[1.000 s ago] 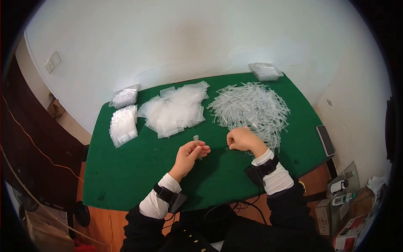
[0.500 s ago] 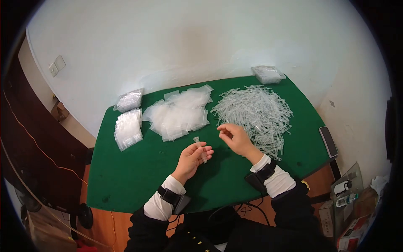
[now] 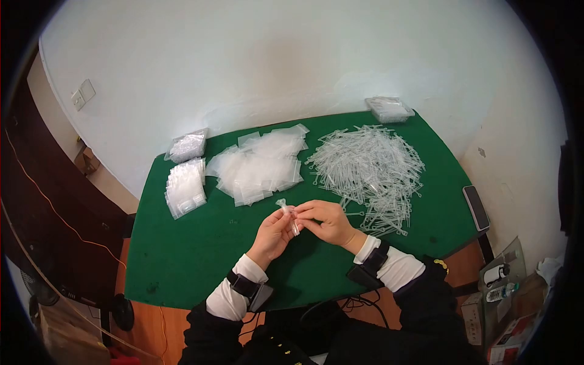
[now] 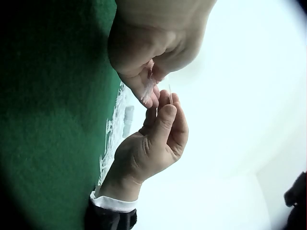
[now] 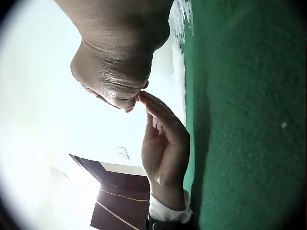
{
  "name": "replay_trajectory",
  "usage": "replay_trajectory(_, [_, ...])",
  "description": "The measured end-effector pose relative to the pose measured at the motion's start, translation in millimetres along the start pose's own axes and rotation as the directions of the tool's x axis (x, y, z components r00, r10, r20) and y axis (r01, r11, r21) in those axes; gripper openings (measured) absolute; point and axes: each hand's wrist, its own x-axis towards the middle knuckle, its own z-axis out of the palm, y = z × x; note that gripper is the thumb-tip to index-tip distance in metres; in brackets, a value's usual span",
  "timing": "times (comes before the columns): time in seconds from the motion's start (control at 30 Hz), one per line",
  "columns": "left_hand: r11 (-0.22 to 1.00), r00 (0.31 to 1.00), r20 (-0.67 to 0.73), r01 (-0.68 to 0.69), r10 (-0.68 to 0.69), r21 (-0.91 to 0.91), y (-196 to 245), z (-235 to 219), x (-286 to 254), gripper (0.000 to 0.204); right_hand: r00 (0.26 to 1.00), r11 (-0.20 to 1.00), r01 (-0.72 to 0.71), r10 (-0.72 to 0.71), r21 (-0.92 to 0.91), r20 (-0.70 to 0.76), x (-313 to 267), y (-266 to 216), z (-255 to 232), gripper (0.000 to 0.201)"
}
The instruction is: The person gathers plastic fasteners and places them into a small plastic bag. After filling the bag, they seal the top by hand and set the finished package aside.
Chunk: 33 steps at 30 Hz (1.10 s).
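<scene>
Over the green table my two hands meet at the fingertips. My left hand pinches a small narrow clear plastic piece that sticks up from its fingers. My right hand has its fingers curled and pinches a thin clear stick against that piece; the stick is barely visible. In the left wrist view the left hand holds the clear piece, with the right hand just below it. The right wrist view shows the right hand touching the left hand's fingers.
A heap of thin clear plastic sticks lies to the right, loose clear zip bags at the centre back, a stack of bags and a packet on the left. Another packet sits far right. A phone lies at the right edge.
My right hand left the heap of sticks with its fingers pinched, moved left and met my left hand. The left hand kept holding the clear piece, almost still.
</scene>
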Motion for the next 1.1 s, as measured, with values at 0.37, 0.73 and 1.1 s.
replay_trajectory(0.37, [0.992,0.992,-0.049,-0.117,0.114,-0.043,1,6,0,0.019,0.966,0.925,0.243,-0.259,-0.292,-0.016,4,-2,-3,0.013])
replay_trajectory(0.73, [0.991,0.985,-0.111,-0.134,0.131,-0.021,1,2,0,0.021,0.967,0.948,0.233,-0.201,-0.218,0.159,5,-3,1,0.016])
replay_trajectory(1.1, [0.988,0.989,-0.036,-0.144,0.146,0.057,0,2,-1,0.021,0.954,0.941,0.236,-0.177,-0.241,0.242,1,3,0,0.016])
